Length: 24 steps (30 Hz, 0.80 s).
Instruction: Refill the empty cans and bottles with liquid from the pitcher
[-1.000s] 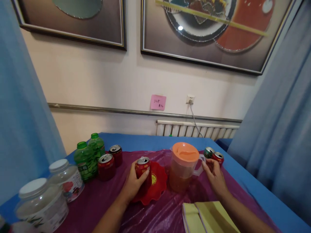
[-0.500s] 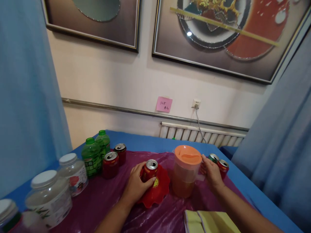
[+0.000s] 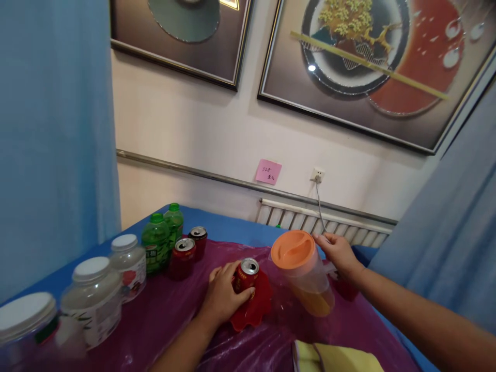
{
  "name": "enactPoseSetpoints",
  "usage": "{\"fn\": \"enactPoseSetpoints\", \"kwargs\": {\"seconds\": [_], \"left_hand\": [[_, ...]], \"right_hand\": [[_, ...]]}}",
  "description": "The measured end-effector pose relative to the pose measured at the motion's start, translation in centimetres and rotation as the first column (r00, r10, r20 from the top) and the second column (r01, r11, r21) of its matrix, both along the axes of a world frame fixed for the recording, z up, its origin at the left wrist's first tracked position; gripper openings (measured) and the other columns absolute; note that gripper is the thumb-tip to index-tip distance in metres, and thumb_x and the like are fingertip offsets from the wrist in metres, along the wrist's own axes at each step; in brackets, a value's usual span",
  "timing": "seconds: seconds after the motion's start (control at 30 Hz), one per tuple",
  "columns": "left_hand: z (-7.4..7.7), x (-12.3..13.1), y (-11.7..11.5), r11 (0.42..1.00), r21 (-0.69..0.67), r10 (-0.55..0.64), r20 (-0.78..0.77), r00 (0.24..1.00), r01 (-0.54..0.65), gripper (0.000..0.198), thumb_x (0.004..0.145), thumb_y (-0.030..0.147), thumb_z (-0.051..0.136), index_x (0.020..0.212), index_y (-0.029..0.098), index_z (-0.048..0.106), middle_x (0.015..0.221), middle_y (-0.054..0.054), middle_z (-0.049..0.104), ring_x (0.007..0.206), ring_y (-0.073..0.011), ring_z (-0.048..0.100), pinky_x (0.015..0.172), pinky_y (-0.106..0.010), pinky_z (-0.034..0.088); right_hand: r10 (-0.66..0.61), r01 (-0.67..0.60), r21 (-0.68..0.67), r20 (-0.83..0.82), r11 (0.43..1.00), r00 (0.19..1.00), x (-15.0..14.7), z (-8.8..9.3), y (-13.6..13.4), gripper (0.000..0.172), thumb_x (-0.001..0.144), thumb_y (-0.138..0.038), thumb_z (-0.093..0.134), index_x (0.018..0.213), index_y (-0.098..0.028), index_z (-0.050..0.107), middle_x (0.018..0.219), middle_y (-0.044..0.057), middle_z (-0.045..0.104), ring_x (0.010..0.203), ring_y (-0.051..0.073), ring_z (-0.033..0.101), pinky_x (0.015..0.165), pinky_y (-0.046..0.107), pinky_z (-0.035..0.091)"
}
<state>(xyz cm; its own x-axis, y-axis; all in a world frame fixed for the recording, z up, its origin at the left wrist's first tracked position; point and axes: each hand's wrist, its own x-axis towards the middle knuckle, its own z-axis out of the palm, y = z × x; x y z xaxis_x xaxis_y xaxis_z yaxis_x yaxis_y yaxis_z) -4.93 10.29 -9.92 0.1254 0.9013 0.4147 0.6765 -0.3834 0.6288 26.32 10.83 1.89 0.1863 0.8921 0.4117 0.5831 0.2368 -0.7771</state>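
My left hand (image 3: 221, 295) is wrapped around an opened red drink can (image 3: 246, 278), which is upright on a red wavy-edged plate (image 3: 258, 306). A clear pitcher (image 3: 310, 289) with an orange lid (image 3: 293, 250) leans to the left, its top towards the can. Amber liquid lies in its lower part. My right hand (image 3: 339, 254) grips the pitcher by its handle side, with the thumb near the lid's edge; most of the handle is hidden. No liquid is seen leaving the pitcher.
Two more cans (image 3: 184, 258) and green bottles (image 3: 156, 243) stand at the back left. White-lidded jars (image 3: 95, 299) line the left side. A red can (image 3: 346, 289) is partly hidden behind my right hand. A folded yellow cloth (image 3: 341, 357) lies at the front on purple plastic sheeting (image 3: 155, 330).
The pitcher has gone from upright to tilted left, lifted by my right hand, which has risen. My left hand still holds the can on the plate. The view has shifted slightly.
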Motion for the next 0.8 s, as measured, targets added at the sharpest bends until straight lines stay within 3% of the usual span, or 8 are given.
{"fn": "enactPoseSetpoints", "kwargs": {"seconds": [0.33, 0.8], "left_hand": [[0.1, 0.1, -0.6, 0.999, -0.012, -0.029, 0.055, 0.998, 0.03, 0.059, 0.066, 0.037, 0.08, 0.121, 0.026, 0.062, 0.123, -0.007, 0.07, 0.118, -0.0317, 0.061, 0.11, -0.05, 0.031], [-0.2, 0.2, -0.8, 0.998, -0.027, -0.047, 0.07, 0.996, 0.049, 0.065, 0.063, 0.033, 0.085, 0.122, 0.026, 0.061, 0.125, -0.007, 0.07, 0.12, -0.0303, 0.06, 0.111, -0.049, 0.028]], "right_hand": [[0.005, -0.005, 0.0, 0.058, 1.0, 0.998, -1.6, 1.4, 0.2, 0.057, 0.072, -0.067, 0.063, 0.053, -0.026, 0.027, 0.051, -0.007, 0.021, 0.047, 0.01, 0.023, 0.041, 0.024, 0.019], [0.043, -0.044, 0.003, 0.175, 0.999, 0.984, -2.6, 0.6, 1.3, 0.056, 0.074, -0.064, 0.062, 0.051, -0.025, 0.029, 0.049, -0.007, 0.025, 0.047, 0.01, 0.024, 0.045, 0.026, 0.018]]}}
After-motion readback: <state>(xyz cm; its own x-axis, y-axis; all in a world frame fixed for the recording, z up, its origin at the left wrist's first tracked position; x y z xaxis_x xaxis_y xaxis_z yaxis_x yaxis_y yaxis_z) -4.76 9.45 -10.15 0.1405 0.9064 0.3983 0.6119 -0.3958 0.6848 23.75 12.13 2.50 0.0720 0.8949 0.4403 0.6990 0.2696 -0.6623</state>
